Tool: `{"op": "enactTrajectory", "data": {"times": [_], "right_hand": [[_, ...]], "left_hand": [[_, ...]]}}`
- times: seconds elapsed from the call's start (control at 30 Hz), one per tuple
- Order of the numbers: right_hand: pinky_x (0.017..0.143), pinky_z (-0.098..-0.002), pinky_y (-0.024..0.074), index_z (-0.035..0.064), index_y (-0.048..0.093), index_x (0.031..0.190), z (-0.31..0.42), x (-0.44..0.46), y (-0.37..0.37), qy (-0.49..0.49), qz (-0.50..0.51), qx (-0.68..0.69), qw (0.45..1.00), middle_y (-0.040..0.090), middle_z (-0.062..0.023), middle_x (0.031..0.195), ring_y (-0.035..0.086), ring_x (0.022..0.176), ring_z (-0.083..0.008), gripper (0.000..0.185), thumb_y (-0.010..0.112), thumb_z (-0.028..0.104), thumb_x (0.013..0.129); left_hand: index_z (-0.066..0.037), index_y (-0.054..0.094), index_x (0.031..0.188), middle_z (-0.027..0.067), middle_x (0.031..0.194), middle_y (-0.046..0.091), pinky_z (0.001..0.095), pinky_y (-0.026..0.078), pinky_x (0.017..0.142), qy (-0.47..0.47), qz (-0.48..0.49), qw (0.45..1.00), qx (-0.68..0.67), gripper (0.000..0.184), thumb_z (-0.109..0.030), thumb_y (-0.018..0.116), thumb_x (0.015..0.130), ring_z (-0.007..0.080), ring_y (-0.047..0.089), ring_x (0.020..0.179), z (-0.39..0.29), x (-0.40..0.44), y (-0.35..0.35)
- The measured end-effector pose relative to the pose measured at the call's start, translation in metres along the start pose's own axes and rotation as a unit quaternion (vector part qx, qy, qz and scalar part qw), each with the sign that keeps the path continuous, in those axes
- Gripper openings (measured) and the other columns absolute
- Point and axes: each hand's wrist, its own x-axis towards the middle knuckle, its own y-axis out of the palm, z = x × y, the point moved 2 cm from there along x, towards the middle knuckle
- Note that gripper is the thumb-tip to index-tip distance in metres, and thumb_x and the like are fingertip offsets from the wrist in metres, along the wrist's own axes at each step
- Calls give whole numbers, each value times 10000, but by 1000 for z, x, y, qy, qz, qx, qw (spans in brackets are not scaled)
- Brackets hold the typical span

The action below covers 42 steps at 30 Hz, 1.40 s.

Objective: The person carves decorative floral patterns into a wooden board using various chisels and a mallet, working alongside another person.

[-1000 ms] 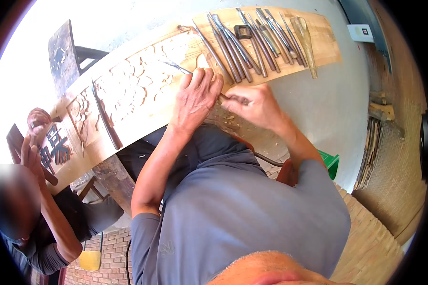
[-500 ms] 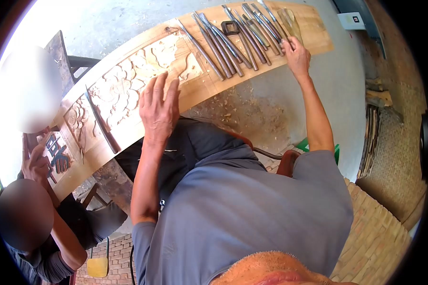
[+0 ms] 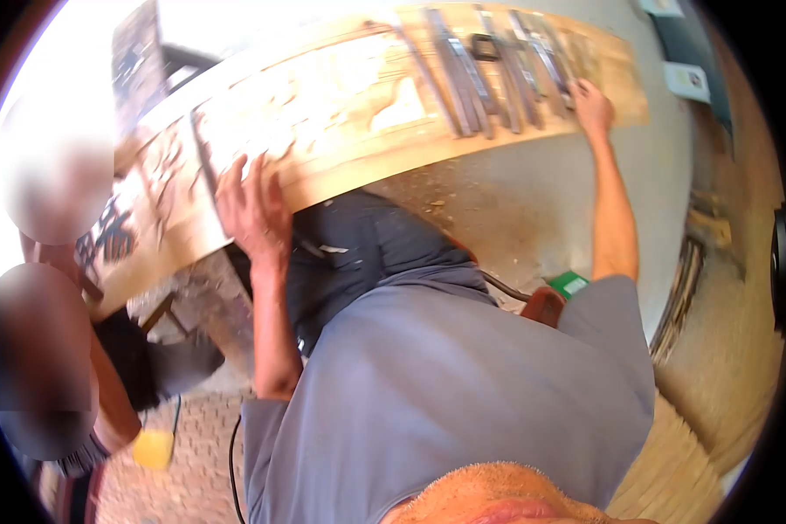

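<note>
A long wooden board [image 3: 358,170] with shallow carved relief lies across my lap. My left hand [image 3: 255,214] is over its near edge, fingers spread, right beside a lone chisel [image 3: 203,153] lying across the carving. Whether the fingertips touch that chisel, I cannot tell. At the board's right end my right hand [image 3: 594,106] has its fingers curled at the handle end of a chisel, blurred by motion. A row of several carving chisels [image 3: 463,83] lies there with handles towards me. A small dark square object [image 3: 485,47] rests among them.
On the left, a co-worker [image 3: 118,349] sits by the board's other end, near dark tools or marks [image 3: 109,236]. Wood chips litter the floor [image 3: 437,205] below. A green box [image 3: 569,284] stands by my seat, and stacked strips [image 3: 677,301] lean at right.
The view has swung, so the board appears further right. My left hand has moved left along the board to the lone chisel. My right hand stays at the chisel row's right end.
</note>
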Motion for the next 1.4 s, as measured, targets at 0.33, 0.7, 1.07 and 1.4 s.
{"op": "enactTrajectory", "data": {"times": [0.33, 0.7, 1.07, 1.4], "right_hand": [[957, -499, 606, 292, 840, 1307, -3, 4, -13, 74, 55, -127, 987, 842, -137, 1175, 786, 1138, -394, 465, 661, 623, 1033], [863, -516, 629, 303, 851, 1251, 49, -12, -42, 26, -6, -232, 972, 850, -135, 1074, 804, 1016, -409, 394, 645, 581, 1061], [676, -272, 589, 43, 860, 1211, 338, -212, -55, -176, 141, 418, 880, 864, -81, 976, 757, 786, -117, 204, 821, 128, 1030], [738, -265, 585, -92, 771, 1223, 364, -246, -48, 22, 354, 583, 731, 792, -48, 963, 710, 847, -84, 249, 715, 128, 1122]], "left_hand": [[-100, 742, 1332, 125, 1328, 699, 510, 514, 1069, -160, -41, 985, 58, 444, -125, 859, 904, 366, 635, 1246, 48, -7, -11], [-128, 764, 1414, 103, 1037, 697, 390, 557, 722, -246, 13, 969, -26, 441, -108, 806, 976, 228, 667, 793, 67, 8, -14], [-77, 849, 1192, 41, 967, 617, 287, 478, 660, -231, -25, 909, -345, 256, 10, 837, 951, 126, 561, 775, -59, 4, 7], [-71, 605, 1560, 121, 983, 670, 381, 576, 626, -116, 50, 949, -290, 748, 11, 857, 861, 284, 708, 739, -117, -23, 25]]}}
